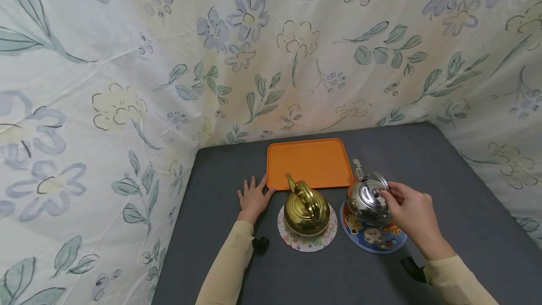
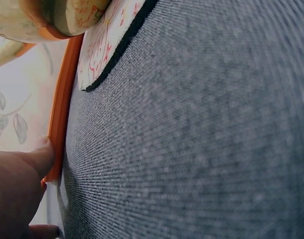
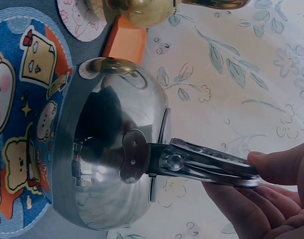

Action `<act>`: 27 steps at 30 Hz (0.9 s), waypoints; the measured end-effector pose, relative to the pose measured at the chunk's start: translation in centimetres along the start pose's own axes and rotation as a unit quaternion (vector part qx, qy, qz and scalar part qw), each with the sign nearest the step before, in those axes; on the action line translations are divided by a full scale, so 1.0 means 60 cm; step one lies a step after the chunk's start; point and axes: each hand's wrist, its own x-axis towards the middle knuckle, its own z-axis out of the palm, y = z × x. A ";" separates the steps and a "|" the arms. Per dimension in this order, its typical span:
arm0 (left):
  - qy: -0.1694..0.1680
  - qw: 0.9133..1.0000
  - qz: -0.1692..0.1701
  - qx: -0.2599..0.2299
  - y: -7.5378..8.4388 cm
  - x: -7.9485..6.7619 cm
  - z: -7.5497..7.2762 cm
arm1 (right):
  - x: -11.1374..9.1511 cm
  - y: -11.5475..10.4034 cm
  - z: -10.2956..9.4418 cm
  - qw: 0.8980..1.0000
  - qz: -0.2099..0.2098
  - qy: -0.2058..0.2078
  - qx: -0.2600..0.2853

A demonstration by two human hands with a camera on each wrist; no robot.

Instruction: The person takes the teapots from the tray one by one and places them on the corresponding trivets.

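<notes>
My right hand [image 1: 417,215] grips the handle of a shiny silver kettle [image 1: 367,201], thumb on one side and fingers on the other in the right wrist view. That kettle [image 3: 112,144] is over the far part of a round blue cartoon mat [image 1: 372,244]; whether its base touches the mat I cannot tell. To its left, a gold kettle [image 1: 306,213] rests on a round flowered mat [image 1: 306,244]. Fingers spread, my left hand [image 1: 254,201] lies at the near left corner of an orange tray [image 1: 309,164], its thumb against the tray's edge.
A dark grey cloth covers the table [image 1: 338,276]. Flower-printed fabric [image 1: 254,79] hangs behind the table and along both sides. Black wrist-worn devices [image 1: 260,245] show at both sleeves.
</notes>
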 end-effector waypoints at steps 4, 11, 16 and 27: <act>0.000 1.000 0.002 -0.008 -0.002 -0.001 0.000 | -0.010 0.003 0.000 1.000 -0.002 0.005 -0.004; 0.001 1.000 0.005 -0.002 -0.008 -0.001 0.004 | -0.024 0.005 0.004 1.000 0.001 0.008 -0.005; 0.002 1.000 0.006 0.004 -0.011 -0.003 0.006 | -0.032 0.003 0.010 1.000 0.008 0.004 -0.005; 0.003 1.000 0.011 -0.002 -0.012 -0.009 0.005 | -0.051 -0.001 0.016 1.000 0.003 0.004 -0.004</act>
